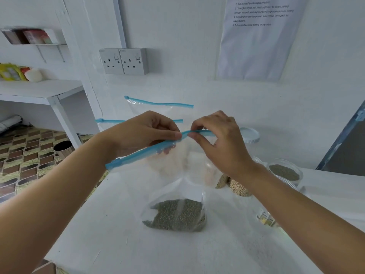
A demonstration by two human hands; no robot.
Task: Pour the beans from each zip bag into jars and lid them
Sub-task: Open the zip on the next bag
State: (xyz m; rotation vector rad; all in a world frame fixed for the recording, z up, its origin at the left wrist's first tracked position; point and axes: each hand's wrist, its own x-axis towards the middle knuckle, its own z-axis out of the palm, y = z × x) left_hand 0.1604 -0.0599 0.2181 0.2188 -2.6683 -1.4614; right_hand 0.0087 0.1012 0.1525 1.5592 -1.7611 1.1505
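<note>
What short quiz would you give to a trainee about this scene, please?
1. True or false: the left hand and the right hand both pinch the blue zip strip of the zip bag.
2. Where do the green beans in this bag lie? A) at its bottom; B) just under the zip; C) spilled on the floor.
3. Fill in: the jar lid behind the right hand is ___ in colour.
Key: 1 true; 2 A; 3 white.
</note>
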